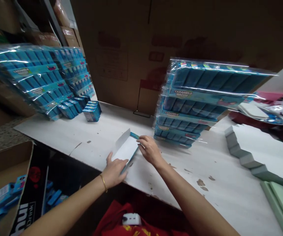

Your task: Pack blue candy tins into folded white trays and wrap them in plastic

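Note:
A flat, unfolded carton blank point(126, 147), white inside with blue printed edges, lies tilted on the white table point(220, 183). My left hand point(114, 172) grips its near end, thumb on top. My right hand point(150, 150) pinches its right edge near the far corner. One flap of the blank stands up at the back. A stack of blue candy display packs wrapped in clear film point(200, 105) stands just beyond my right hand.
More film-wrapped blue packs point(38, 78) lean at the far left, with small blue boxes point(92, 111) in front. A cardboard box with blue cartons point(6, 193) sits low left. Large brown cartons point(131, 49) stand behind. Green-grey flat sheets point(276, 190) lie at right.

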Demonstrator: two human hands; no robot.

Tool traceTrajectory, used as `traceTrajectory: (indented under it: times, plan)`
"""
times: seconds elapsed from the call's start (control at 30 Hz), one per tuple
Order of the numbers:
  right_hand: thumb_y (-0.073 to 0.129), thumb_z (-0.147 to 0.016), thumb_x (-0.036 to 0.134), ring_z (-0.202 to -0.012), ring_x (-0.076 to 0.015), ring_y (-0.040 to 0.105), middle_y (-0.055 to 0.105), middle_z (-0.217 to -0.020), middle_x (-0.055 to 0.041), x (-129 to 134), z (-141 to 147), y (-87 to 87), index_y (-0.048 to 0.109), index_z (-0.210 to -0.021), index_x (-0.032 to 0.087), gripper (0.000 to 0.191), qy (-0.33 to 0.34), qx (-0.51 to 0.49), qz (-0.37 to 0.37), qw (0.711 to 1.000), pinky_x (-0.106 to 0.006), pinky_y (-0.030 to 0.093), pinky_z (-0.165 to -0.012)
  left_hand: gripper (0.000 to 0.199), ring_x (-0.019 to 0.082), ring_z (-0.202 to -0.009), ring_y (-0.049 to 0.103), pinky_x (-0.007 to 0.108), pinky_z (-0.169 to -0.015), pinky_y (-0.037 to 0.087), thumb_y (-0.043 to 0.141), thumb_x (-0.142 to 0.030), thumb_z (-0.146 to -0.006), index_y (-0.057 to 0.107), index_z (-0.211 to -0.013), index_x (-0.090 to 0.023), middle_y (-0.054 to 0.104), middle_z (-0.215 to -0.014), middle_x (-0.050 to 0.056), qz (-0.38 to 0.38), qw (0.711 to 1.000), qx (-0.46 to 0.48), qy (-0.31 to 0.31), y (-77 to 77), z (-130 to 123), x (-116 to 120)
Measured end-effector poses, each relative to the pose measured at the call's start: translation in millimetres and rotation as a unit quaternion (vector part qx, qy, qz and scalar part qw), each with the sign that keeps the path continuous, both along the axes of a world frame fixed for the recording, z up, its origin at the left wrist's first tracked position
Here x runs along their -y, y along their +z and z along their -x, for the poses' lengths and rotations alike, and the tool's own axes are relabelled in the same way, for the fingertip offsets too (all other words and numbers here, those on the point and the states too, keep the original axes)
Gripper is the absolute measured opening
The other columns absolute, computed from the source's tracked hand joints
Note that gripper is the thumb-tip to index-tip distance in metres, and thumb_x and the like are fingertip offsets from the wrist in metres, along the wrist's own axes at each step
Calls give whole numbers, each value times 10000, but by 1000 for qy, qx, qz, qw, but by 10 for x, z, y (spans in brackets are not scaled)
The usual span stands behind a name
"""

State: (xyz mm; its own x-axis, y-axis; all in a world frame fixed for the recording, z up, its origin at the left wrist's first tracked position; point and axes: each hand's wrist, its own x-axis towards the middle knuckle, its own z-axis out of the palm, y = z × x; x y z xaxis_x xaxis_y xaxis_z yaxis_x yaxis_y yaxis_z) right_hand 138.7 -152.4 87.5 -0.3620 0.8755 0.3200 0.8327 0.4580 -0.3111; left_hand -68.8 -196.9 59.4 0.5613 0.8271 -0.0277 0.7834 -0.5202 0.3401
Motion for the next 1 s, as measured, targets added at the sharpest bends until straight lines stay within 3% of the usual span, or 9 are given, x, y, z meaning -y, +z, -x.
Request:
traceTrajectory:
  times: [0.17, 0.27, 0.37, 0.5, 0.67, 0.77, 0.87, 0.93, 1.0]
  plan:
    - [418, -854, 271, -1102, -205, 394, 469, -1213, -80, -3, 2, 140, 519, -1122, 199, 295, -1, -7, -38, 999, -344, 313, -916, 320, 178, -810, 580, 444, -946, 273, 370, -81, -783, 568, -1000, -209, 646, -803, 47, 44, 997, 0, -69, -22, 89, 137]
    - [547, -780, 336, -1109, -230, 405, 466, -1243, -82, 17, 34, 126, 466, -1188, 212, 434, 51, 78, 51, 994, -360, 350, -871, 252, 170, -806, 568, 368, -866, 373, 381, -128, -811, 594, -927, -198, 626, -822, 56, 29, 995, 25, -93, 52, 193, 212]
    - [548, -768, 193, -1033, -198, 465, 548, -1146, -55, 34, 21, -4, 521, -1094, 207, 327, 54, 123, 100, 986, -302, 387, -796, 208, 196, -902, 530, 345, -833, 401, 457, -269, -813, 582, -964, -196, 587, -955, 79, -36, 995, 80, -49, 204, 226, 182]
    - [450, -789, 69, -865, -181, 521, 603, -963, -58, 59, -74, -183, 498, -1083, 188, 321, 49, 170, 35, 984, -311, 379, -746, 333, 207, -962, 503, 351, -861, 384, 401, -373, -841, 540, -1078, -184, 573, -1010, 84, -86, 984, 141, 73, 341, 125, -170]
    - [326, -849, 57, -760, -170, 542, 614, -874, -79, 174, -177, -339, 441, -1176, 150, 359, 142, 224, -13, 964, -298, 403, -662, 397, 177, -856, 568, 274, -791, 412, 311, -399, -862, 645, -860, -185, 641, -865, 51, 37, 988, 111, 98, 250, -70, -674]
    - [274, -864, 61, -785, -171, 552, 616, -933, -95, 295, -168, -405, 445, -1190, 159, 381, 174, 224, -34, 958, -300, 419, -665, 389, 195, -823, 567, 287, -769, 412, 408, -471, -805, 650, -773, -167, 622, -824, 73, -14, 987, 78, 140, 211, -101, -782]
    - [279, -862, 88, -858, -186, 559, 599, -1032, -123, 397, -130, -431, 458, -1189, 137, 377, 158, 179, 0, 971, -310, 432, -706, 358, 208, -957, 528, 287, -851, 379, 542, -435, -734, 623, -966, -174, 591, -1011, 94, -7, 998, 64, 19, 178, -89, -803]
    - [313, -868, 157, -907, -192, 557, 600, -1046, -113, 420, -124, -423, 484, -1167, 148, 344, 113, 99, 58, 987, -308, 432, -749, 360, 196, -997, 522, 266, -871, 366, 520, -386, -758, 591, -1057, -197, 588, -1082, 81, 91, 993, 32, -63, 140, -87, -820]
    - [322, -880, 249, -886, -177, 570, 631, -976, -73, 386, -150, -401, 545, -1088, 183, 312, 47, -4, 146, 988, -288, 432, -754, 345, 185, -985, 537, 254, -865, 366, 447, -395, -795, 595, -1053, -219, 612, -1076, 53, 187, 978, 2, -91, 107, -91, -859]
